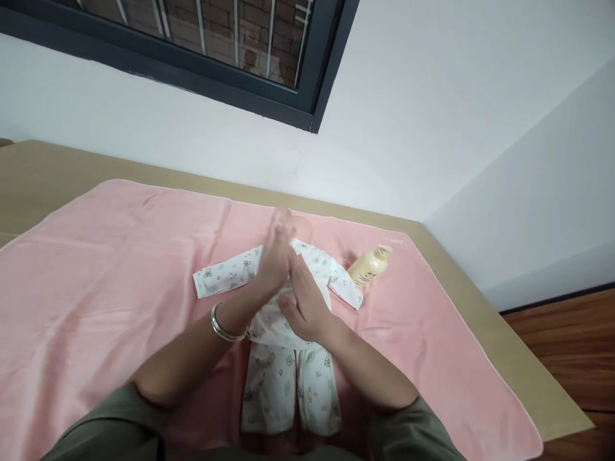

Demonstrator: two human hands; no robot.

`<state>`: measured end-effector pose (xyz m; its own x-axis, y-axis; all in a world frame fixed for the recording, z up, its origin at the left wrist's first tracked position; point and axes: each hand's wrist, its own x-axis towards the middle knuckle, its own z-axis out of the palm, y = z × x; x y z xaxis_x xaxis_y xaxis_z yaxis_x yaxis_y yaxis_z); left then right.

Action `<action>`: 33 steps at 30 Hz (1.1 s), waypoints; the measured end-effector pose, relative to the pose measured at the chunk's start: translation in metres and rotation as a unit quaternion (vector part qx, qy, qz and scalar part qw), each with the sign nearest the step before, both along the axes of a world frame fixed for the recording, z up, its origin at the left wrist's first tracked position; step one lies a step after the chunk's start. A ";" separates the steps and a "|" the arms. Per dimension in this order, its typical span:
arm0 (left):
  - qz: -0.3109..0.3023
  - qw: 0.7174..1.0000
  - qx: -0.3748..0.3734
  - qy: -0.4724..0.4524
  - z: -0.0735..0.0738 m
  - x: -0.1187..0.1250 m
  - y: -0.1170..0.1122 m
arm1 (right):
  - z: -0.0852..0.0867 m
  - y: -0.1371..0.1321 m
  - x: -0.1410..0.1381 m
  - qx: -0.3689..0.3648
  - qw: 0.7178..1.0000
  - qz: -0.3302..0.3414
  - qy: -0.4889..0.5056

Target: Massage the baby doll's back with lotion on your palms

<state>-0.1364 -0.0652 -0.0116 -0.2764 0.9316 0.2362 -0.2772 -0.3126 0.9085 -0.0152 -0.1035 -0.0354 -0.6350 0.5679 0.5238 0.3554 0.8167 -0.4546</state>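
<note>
Over the small figure [270, 325] in printed white clothes [270, 387], the left hand [276, 256], blurred, and the right hand [309, 307] meet roughly palm to palm, each grip stretched out flat, no object seen in either. The figure lies on a pink cloth [125, 282] across the bench [461, 275], a pale yellow bottle [369, 266] beside one sleeve [346, 288]

1 baby doll [276, 330] is lying stretched out on the pink sheet [120, 269], wearing a printed white long-sleeved top [314, 256] and matching trousers [269, 387], its 2 sleeves spreading sideways and its head partly hiding from view.
</note>
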 end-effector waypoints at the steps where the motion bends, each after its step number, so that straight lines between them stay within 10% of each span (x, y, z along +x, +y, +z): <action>1: 0.036 0.999 0.020 0.010 -0.004 -0.009 0.009 | -0.010 0.006 0.007 -0.001 0.999 -0.006 -0.045; 7: 0.043 0.968 -0.017 0.245 -0.068 -0.008 0.016 | -0.023 0.074 0.034 -0.081 0.963 -0.255 -0.024; 11: 0.053 0.962 0.005 0.268 -0.100 0.007 -0.004 | -0.036 0.075 0.018 -0.045 0.972 -0.229 -0.018; 17: 0.090 0.940 0.064 0.322 -0.109 0.005 -0.010 | -0.062 0.051 0.043 -0.016 0.983 -0.135 -0.123; 24: 0.137 0.885 0.151 0.418 -0.122 0.006 -0.003 | -0.036 0.087 0.035 -0.103 0.941 -0.288 -0.148; 33: 0.149 0.907 0.138 0.368 -0.131 0.001 -0.003 | -0.063 0.046 0.056 0.002 0.985 -0.082 -0.154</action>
